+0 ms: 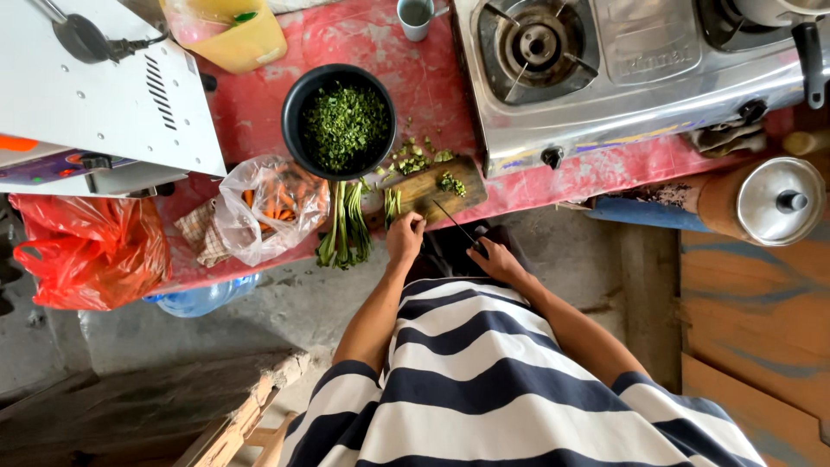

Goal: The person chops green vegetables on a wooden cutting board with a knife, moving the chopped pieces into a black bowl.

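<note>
We look straight down on our hands at the edge of a red worktop (415, 78). Our left hand (405, 238) presses a small bunch of green stalks (392, 206) onto a wooden cutting board (424, 186), while our right hand (497, 258) grips a knife (454, 222) whose blade points toward the board. Chopped greens (450, 182) lie on the board, and more fill a black bowl (339, 121) just behind it. A bundle of long green stalks (344, 229) lies beside the board, next to a clear plastic bag of carrots (272, 206). A steel gas stove (622, 69) stands to the right.
</note>
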